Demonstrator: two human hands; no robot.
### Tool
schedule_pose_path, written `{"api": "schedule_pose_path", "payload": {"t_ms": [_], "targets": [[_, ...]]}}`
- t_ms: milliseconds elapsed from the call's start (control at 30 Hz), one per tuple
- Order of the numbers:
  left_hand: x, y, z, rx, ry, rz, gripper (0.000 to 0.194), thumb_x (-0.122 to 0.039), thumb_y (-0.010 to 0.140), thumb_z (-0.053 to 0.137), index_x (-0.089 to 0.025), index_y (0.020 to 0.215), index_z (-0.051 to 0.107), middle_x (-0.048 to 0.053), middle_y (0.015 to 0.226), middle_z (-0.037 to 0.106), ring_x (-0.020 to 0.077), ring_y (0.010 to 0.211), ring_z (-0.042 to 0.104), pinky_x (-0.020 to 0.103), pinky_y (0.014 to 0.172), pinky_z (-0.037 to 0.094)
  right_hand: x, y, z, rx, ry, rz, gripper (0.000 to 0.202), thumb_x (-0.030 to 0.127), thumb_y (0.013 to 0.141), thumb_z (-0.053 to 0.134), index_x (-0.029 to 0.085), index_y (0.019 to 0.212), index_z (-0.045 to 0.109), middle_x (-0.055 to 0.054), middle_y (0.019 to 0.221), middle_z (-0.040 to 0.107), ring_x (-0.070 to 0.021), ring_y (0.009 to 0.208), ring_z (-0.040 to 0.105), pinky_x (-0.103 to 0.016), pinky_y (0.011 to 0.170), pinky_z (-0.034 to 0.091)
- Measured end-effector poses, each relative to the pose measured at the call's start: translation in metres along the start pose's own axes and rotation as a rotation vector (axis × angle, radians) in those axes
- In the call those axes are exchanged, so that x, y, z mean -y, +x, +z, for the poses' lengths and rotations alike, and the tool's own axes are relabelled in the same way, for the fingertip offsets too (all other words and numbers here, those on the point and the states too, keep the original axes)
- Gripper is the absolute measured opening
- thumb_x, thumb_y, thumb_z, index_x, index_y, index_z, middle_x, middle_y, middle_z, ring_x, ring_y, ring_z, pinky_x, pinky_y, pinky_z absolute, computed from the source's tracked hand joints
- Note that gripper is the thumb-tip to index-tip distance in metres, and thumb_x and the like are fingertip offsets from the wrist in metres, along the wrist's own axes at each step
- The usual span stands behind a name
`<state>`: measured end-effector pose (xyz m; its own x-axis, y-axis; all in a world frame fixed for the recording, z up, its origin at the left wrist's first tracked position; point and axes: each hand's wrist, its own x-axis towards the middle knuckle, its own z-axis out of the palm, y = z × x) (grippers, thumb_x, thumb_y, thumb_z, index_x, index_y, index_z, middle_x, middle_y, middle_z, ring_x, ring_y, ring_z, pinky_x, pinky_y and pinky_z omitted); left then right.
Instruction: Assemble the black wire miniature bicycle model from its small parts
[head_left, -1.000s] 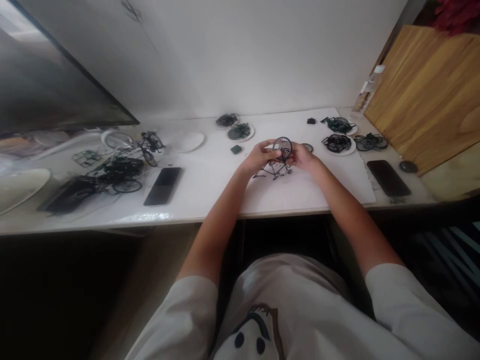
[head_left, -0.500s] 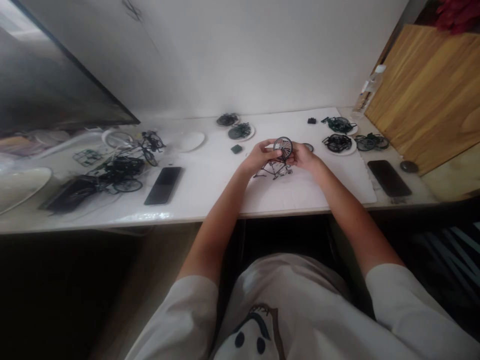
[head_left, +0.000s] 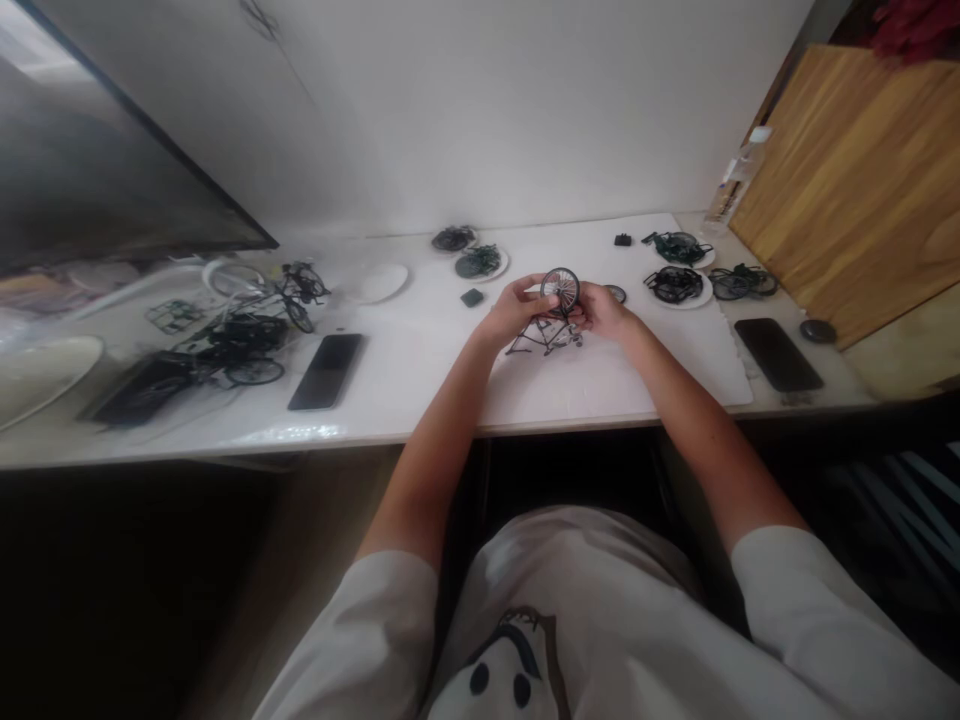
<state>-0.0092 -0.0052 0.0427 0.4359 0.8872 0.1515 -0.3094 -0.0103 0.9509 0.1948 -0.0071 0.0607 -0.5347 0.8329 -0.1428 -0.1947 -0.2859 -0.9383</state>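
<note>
Both hands hold a miniature bicycle frame (head_left: 541,336) above the white sheet, with a small spoked wheel (head_left: 561,289) at its upper end. My left hand (head_left: 516,308) is closed, its thumb pressed on the wheel near the hub. From the other side, my right hand (head_left: 600,308) grips the model where wheel and frame meet; its fingertips are partly hidden. The thin dark frame points down and to the left below the fingers. Just beyond my right hand lies another small wheel (head_left: 616,293), partly covered by it.
Plates of dark bicycle parts stand at the back (head_left: 504,266) and right (head_left: 705,292). Phones lie left (head_left: 327,372) and right (head_left: 778,356). Model bicycles (head_left: 247,345) crowd the left. A bottle (head_left: 739,180) stands by a wooden board (head_left: 862,190). A green block (head_left: 472,297) lies near my left hand.
The wheel and frame have shifted very slightly up and to the left in view, with the wheel turned a little more face-on. Both hands keep their hold.
</note>
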Motion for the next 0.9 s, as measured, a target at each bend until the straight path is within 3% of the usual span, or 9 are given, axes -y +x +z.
{"api": "schedule_pose_path", "payload": {"t_ms": [333, 900], "targets": [[0.0016, 0.0006, -0.0022, 0.006, 0.02, 0.011, 0.082, -0.045, 0.065, 0.106, -0.015, 0.131, 0.069, 0.01, 0.099, 0.083, 0.0189, 0.082, 0.081, 0.028, 0.08, 0.065, -0.0012, -0.0011, -0.001, 0.012, 0.012, -0.072, 0.016, 0.033, 0.087, 0.064, 0.022, 0.086, 0.053, 0.008, 0.06, 0.033, -0.0085, 0.047, 0.028, -0.017, 0.042, 0.019], [0.0057, 0.0034, -0.0031, 0.012, 0.031, -0.018, 0.088, -0.042, 0.063, 0.107, -0.013, 0.135, 0.065, 0.011, 0.097, 0.083, 0.0182, 0.078, 0.08, 0.028, 0.078, 0.063, -0.0047, 0.0036, -0.0057, -0.008, 0.039, -0.063, 0.015, 0.034, 0.092, 0.056, 0.021, 0.084, 0.055, 0.007, 0.059, 0.033, -0.009, 0.045, 0.027, -0.018, 0.041, 0.02]]}}
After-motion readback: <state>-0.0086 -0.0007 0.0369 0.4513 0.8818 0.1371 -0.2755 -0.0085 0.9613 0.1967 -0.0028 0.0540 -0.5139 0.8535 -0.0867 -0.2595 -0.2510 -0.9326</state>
